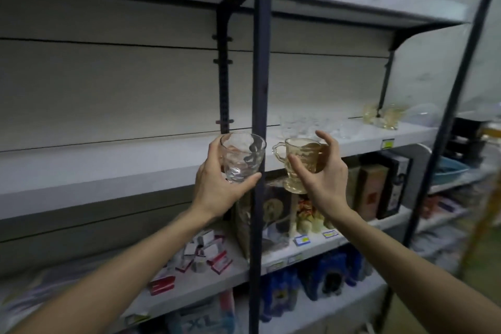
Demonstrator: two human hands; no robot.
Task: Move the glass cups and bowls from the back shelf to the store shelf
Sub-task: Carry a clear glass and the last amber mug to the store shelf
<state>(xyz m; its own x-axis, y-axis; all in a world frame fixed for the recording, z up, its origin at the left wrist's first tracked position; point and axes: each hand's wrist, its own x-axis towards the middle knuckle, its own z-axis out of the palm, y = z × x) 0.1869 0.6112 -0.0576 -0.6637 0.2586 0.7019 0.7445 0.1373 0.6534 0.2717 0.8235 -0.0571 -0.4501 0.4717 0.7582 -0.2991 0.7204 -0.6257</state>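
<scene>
Holding one cup in each of our hands, we are reaching up toward the store shelf [108,168]. Our left hand [214,187] is wrapping its fingers around the clear glass cup [241,156], thumb on one side and fingers under the base. Our right hand [322,171] is holding the yellow glass cup [301,165] between thumb and fingers, with the top fingers spread loose. Both cups are standing upright, mouths up, and the yellow cup's handle is pointing toward the clear cup.

We are using the dark post [260,89] as our marker. The clear cup is sitting right in front of the post, a little to its left. The yellow cup is just to its right. The shelf board is lying just behind both cups, at about their height, so both hands look equally near it.

Right of the post, some clear glass dishes [309,127] are resting on the shelf just behind the yellow cup, and more yellow cups [385,116] are standing farther right. Left of the post the shelf looks bare. We think the post is standing in the way, so each cup should go in on its own side.
</scene>
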